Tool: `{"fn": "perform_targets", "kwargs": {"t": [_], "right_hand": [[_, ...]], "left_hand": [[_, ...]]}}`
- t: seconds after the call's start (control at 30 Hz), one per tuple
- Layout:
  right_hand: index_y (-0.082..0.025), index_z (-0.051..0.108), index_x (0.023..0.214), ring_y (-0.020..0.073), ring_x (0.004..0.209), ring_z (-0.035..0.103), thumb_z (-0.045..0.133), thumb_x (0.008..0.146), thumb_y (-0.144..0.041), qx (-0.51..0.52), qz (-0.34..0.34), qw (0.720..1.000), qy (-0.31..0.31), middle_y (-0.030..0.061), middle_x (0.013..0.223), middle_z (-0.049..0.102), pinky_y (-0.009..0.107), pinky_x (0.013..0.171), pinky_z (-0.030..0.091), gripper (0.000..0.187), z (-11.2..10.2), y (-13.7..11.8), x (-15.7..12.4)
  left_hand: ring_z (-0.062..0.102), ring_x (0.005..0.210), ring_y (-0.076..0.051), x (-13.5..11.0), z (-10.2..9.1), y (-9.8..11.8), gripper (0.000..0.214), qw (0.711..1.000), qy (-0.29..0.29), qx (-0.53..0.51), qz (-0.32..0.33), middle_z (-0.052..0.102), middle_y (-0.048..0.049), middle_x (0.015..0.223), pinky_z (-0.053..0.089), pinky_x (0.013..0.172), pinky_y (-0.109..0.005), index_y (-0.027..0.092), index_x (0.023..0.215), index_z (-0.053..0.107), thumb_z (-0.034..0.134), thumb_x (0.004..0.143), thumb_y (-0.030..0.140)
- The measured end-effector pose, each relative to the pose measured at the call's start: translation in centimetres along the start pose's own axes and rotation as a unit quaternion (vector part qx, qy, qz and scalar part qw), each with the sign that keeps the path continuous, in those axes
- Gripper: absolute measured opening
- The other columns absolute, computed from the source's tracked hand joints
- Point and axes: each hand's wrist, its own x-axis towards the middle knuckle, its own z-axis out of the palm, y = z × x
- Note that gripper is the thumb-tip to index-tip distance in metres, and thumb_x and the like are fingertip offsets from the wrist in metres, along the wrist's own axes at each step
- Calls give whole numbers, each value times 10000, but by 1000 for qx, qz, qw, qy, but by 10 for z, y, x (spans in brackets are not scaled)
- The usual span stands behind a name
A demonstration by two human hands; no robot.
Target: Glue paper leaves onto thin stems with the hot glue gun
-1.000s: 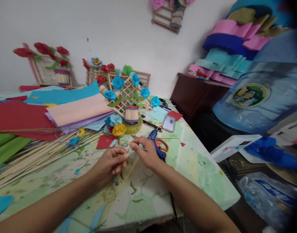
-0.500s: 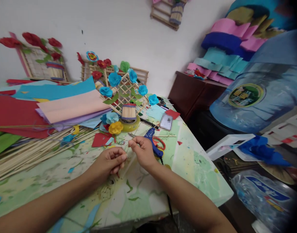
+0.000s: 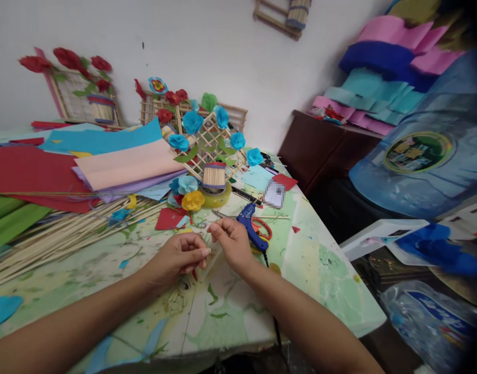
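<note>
Left hand (image 3: 186, 254) and right hand (image 3: 234, 244) are facing each other just apart above the patterned table (image 3: 324, 291), thumbs and fingers pinching closed on each; whether anything thin is sitting in either pinch, I cannot tell. Just right of the right hand, the blue glue gun (image 3: 254, 232) is lying beside the orange-handled scissors (image 3: 268, 227)! Farther back, the wooden lattice (image 3: 211, 148) is showing off blue flowers (image 3: 192, 122), while thin sticks (image 3: 82, 236) are spreading out left.

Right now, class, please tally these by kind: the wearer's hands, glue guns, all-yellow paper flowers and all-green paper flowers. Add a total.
Hands: 2 (left hand, right hand)
Glue gun: 1
Yellow flower: 1
Green flower: 1
Total: 5
</note>
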Motion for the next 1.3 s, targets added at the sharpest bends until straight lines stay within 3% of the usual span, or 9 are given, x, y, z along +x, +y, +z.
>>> {"fn": "perform_targets", "kwargs": {"t": [0.2,0.3,0.5,0.9,1.3], "right_hand": [[-161,609,673,112,552,470,558,805,-350,26,10,1000,-9,-27,561,522,249,595,370,236,-1,2,0],[-162,608,672,109,555,465,572,800,-352,54,23,998,-11,-29,565,523,246,598,368,232,-2,4,1],[-172,574,616,102,556,433,577,798,-367,67,33,997,23,-34,553,504,244,607,346,266,-5,14,6],[-183,522,568,109,571,426,604,763,-364,84,39,996,1,-30,573,492,250,607,339,278,-5,8,4],[-181,598,638,112,585,459,606,770,-356,114,42,993,14,-27,580,529,250,631,379,219,-5,5,4]], "left_hand": [[308,333,-18,0,1,-1,340,1000,9,-15,2,602,10,469,259,351,-144,145,614,536,788,593,372],[326,341,-15,-1,1,1,309,998,-3,-56,-8,597,17,480,317,373,-140,141,628,550,775,629,352],[361,361,-2,-1,-2,3,169,991,-16,-135,4,602,8,522,224,357,-101,120,751,633,721,704,256],[354,349,10,0,-2,2,141,991,-25,-132,-4,605,6,528,200,360,-104,115,741,638,724,715,223],[366,364,0,-1,-3,2,165,991,-20,-131,-8,601,8,537,221,366,-108,120,780,647,741,688,220]]}}
